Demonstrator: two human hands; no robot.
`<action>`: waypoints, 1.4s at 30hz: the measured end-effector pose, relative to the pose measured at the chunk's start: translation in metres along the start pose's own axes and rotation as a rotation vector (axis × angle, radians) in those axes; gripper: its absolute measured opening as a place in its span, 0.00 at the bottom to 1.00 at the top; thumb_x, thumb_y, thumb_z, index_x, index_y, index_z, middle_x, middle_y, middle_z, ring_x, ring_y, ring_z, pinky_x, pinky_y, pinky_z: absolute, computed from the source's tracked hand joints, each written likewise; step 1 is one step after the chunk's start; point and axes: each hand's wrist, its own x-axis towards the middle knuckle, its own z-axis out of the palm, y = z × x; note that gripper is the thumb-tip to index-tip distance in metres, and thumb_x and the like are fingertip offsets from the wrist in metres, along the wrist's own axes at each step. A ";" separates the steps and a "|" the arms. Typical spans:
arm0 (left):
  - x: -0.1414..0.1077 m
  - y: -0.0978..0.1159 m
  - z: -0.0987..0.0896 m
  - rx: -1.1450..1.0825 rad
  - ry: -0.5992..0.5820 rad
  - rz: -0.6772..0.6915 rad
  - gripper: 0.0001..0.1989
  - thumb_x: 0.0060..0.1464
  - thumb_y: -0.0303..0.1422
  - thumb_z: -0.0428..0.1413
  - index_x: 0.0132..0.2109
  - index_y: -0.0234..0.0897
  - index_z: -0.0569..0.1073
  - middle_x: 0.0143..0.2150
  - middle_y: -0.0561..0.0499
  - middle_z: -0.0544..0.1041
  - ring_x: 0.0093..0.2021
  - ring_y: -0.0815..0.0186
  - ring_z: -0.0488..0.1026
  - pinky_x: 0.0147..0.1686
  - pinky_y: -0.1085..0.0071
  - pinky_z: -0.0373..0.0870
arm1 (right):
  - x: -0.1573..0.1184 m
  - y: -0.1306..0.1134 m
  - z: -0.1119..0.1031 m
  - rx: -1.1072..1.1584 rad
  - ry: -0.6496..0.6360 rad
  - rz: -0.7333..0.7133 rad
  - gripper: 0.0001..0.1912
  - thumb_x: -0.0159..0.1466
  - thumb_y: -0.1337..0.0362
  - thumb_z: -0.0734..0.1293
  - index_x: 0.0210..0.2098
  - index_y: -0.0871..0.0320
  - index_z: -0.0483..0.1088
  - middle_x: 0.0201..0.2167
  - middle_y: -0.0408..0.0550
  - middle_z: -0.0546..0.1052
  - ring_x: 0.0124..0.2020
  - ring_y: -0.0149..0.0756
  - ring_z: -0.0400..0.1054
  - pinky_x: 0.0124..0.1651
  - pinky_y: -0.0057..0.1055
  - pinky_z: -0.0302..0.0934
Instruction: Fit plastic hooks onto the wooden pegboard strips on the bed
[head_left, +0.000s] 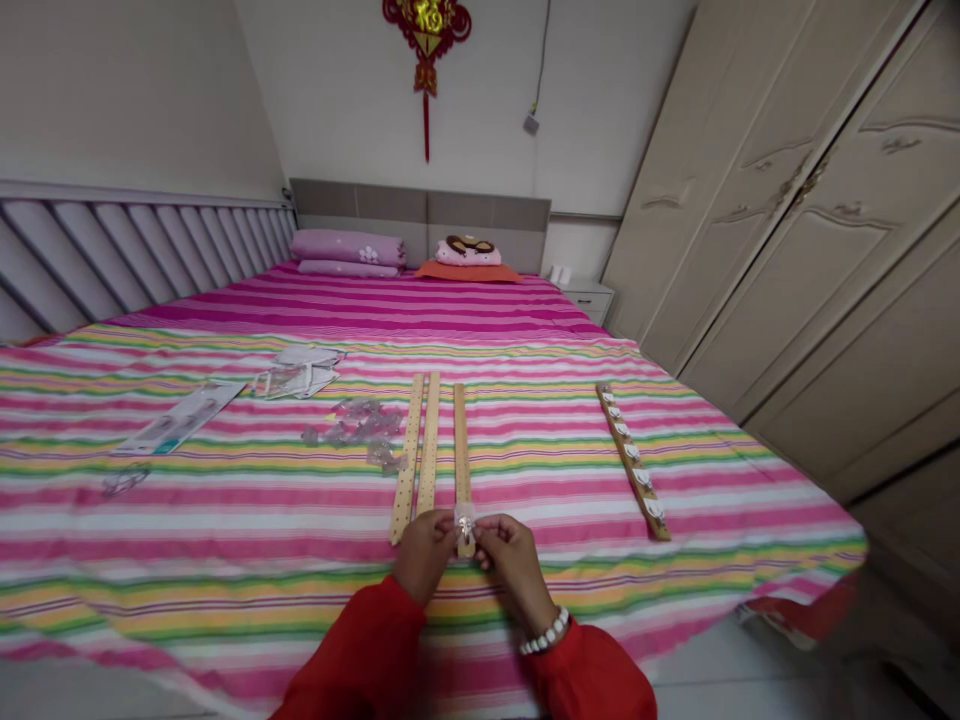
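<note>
My left hand (426, 552) and my right hand (510, 552) meet near the front of the bed, fingers pinched on either side of a small clear plastic packet (465, 522) with a shiny silver metal piece in it. They hold it over the near end of a narrow wooden strip (461, 440). Two more wooden strips (428, 440) with rows of holes lie just left of it. Further left is a loose pile of small clear packets (364, 425). To the right rests a darker wooden strip (628, 450) carrying several white and silver fittings in a row.
A striped sheet (547, 450) covers the bed. On its left lie a long flat package (180, 418), crumpled white packaging (304, 372) and a thin loop of wire or cord (126, 480). Folded bedding (349, 250) sits by the headboard. A wardrobe (810, 250) stands right.
</note>
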 end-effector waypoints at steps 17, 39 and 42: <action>0.002 -0.013 -0.004 0.374 0.098 0.263 0.12 0.51 0.28 0.52 0.42 0.34 0.76 0.31 0.48 0.75 0.31 0.64 0.72 0.35 0.68 0.68 | -0.001 0.011 -0.006 -0.062 0.017 0.032 0.15 0.45 0.55 0.73 0.21 0.61 0.69 0.10 0.38 0.69 0.10 0.24 0.60 0.13 0.21 0.51; 0.042 -0.007 -0.009 0.435 -0.095 0.385 0.05 0.46 0.27 0.59 0.30 0.39 0.80 0.31 0.49 0.76 0.38 0.62 0.69 0.43 0.65 0.62 | -0.010 0.013 0.006 0.088 -0.030 0.279 0.14 0.42 0.60 0.74 0.23 0.62 0.69 0.14 0.43 0.73 0.10 0.26 0.62 0.13 0.22 0.51; 0.045 -0.009 -0.008 0.417 -0.103 0.357 0.04 0.45 0.27 0.60 0.29 0.39 0.79 0.31 0.50 0.75 0.38 0.63 0.69 0.43 0.66 0.62 | -0.008 0.017 0.008 0.041 0.010 0.254 0.12 0.42 0.60 0.73 0.19 0.61 0.68 0.08 0.39 0.67 0.08 0.25 0.57 0.12 0.22 0.48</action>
